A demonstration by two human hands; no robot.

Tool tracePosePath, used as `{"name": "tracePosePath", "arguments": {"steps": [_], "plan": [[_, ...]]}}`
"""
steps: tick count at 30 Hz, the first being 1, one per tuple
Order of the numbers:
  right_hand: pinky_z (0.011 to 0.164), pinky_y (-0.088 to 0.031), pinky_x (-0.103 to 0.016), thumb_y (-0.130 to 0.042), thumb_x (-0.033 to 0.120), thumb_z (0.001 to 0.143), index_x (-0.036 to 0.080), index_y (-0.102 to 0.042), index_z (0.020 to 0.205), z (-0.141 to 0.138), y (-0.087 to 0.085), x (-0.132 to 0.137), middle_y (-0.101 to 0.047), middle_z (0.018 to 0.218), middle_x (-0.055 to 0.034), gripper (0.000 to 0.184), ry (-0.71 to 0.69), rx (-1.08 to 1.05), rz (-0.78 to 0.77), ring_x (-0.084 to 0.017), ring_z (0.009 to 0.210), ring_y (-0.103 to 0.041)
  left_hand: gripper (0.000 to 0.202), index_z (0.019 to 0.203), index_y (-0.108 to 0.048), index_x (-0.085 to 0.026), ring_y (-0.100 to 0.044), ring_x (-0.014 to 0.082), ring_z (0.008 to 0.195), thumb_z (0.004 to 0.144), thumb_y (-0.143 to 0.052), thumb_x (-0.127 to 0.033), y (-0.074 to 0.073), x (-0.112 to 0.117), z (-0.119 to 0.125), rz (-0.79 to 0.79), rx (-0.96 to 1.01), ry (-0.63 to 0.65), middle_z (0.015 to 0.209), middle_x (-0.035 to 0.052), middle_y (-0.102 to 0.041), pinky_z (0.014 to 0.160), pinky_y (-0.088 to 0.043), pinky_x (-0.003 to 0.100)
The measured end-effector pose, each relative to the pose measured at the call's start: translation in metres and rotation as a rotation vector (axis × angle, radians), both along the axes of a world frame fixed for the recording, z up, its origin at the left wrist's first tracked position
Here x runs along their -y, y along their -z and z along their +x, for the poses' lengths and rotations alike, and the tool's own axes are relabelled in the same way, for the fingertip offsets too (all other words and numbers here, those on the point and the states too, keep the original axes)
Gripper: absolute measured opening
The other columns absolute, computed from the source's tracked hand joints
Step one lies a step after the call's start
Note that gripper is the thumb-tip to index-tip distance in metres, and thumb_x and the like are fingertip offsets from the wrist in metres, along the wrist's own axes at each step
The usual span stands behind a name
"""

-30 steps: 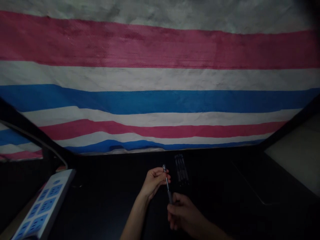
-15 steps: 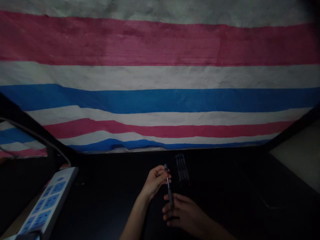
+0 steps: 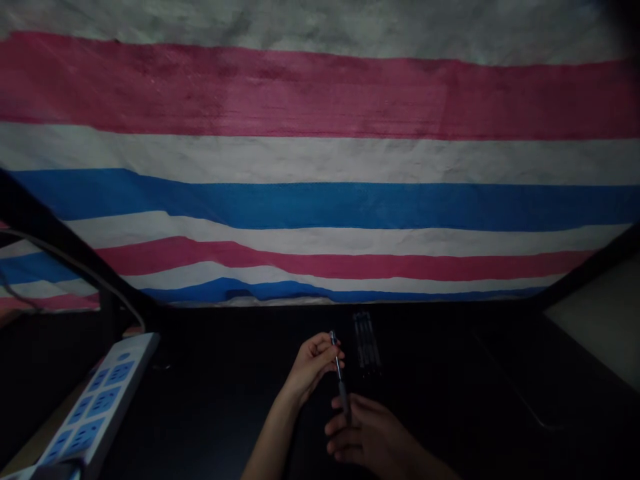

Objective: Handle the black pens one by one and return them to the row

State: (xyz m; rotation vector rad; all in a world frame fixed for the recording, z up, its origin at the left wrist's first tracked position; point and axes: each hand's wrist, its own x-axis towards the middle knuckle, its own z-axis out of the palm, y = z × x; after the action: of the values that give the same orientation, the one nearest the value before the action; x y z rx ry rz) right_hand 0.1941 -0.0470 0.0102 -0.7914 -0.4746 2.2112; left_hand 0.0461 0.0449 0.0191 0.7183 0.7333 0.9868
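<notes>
A slim pen (image 3: 339,371) with a silvery top stands nearly upright over the dark table (image 3: 225,400). My left hand (image 3: 311,367) pinches its upper end with the fingertips. My right hand (image 3: 367,437) grips the pen's lower barrel from below and to the right. Just behind the hands, a few more dark pens (image 3: 366,340) lie side by side on the table.
A white and blue power strip (image 3: 95,407) lies at the left edge of the table. A striped red, white and blue tarp (image 3: 320,200) hangs behind the table. Dark frame bars (image 3: 60,247) slant at both sides.
The view has shifted slightly. My right hand has slid a little lower on the pen, its fingers loosening then closing; my left hand stays at the pen's top.
</notes>
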Motion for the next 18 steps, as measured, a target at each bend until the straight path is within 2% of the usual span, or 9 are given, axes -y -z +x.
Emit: {"name": "tracePosePath", "arguments": {"steps": [2, 4, 9, 13, 15, 18], "plan": [[0.075, -0.044, -0.037, -0.07, 0.041, 0.076, 0.011, -0.06, 0.091, 0.0, -0.001, 0.0, -0.071, 0.085, -0.0127, 0.035, -0.005, 0.017, -0.006, -0.025, 0.077, -0.069, 0.034, 0.08, -0.065, -0.011, -0.064, 0.0115, 0.056, 0.061, -0.084, -0.031, 0.0, 0.0, 0.0, -0.001, 0.001, 0.002, 0.066, 0.0039, -0.068, 0.055, -0.051, 0.019], [0.074, -0.043, -0.036, -0.073, 0.037, 0.074, 0.012, -0.059, 0.087, 0.0, 0.0, 0.0, -0.071, 0.083, -0.0109, 0.032, 0.001, 0.03, 0.001, -0.024, 0.076, -0.069, 0.033, 0.08, -0.065, -0.011, -0.064, 0.0112, 0.056, 0.061, -0.084, -0.031, 0.001, 0.0, 0.0, -0.001, 0.002, 0.005, 0.066, 0.0041, -0.068, 0.054, -0.051, 0.019], [0.072, -0.044, -0.036, -0.069, 0.048, 0.075, 0.012, -0.058, 0.091, -0.001, 0.007, 0.0, -0.071, 0.084, -0.0125, 0.041, -0.011, 0.03, -0.036, -0.024, 0.075, -0.07, 0.031, 0.081, -0.065, -0.011, -0.063, 0.0108, 0.057, 0.063, -0.083, -0.03, 0.002, -0.001, 0.0, -0.002, 0.008, 0.002, 0.067, 0.0037, -0.068, 0.057, -0.051, 0.019], [0.07, -0.045, -0.034, -0.077, 0.045, 0.068, 0.015, -0.054, 0.094, 0.0, 0.008, -0.001, -0.071, 0.086, -0.0096, 0.045, -0.012, 0.044, -0.023, -0.023, 0.075, -0.07, 0.031, 0.08, -0.065, -0.011, -0.063, 0.0108, 0.056, 0.063, -0.083, -0.029, 0.001, 0.0, 0.0, -0.004, 0.015, -0.003, 0.067, 0.0042, -0.068, 0.055, -0.05, 0.019], [0.067, -0.045, -0.032, -0.075, 0.048, 0.069, 0.015, -0.054, 0.097, -0.001, 0.009, -0.001, -0.071, 0.089, -0.0106, 0.048, -0.038, 0.054, -0.015, -0.022, 0.073, -0.07, 0.03, 0.079, -0.065, -0.011, -0.063, 0.0108, 0.056, 0.063, -0.083, -0.029, 0.0, 0.0, 0.0, -0.007, 0.02, -0.009, 0.066, 0.0042, -0.068, 0.055, -0.05, 0.019], [0.059, -0.043, -0.028, -0.072, 0.05, 0.071, 0.013, -0.054, 0.09, -0.002, 0.015, 0.0, -0.07, 0.08, -0.0096, 0.046, -0.082, 0.124, 0.049, -0.02, 0.064, -0.068, 0.031, 0.077, -0.065, -0.01, -0.062, 0.011, 0.054, 0.06, -0.085, -0.028, -0.002, 0.0, 0.001, -0.021, 0.035, -0.021, 0.064, 0.0046, -0.067, 0.053, -0.05, 0.019]]}}
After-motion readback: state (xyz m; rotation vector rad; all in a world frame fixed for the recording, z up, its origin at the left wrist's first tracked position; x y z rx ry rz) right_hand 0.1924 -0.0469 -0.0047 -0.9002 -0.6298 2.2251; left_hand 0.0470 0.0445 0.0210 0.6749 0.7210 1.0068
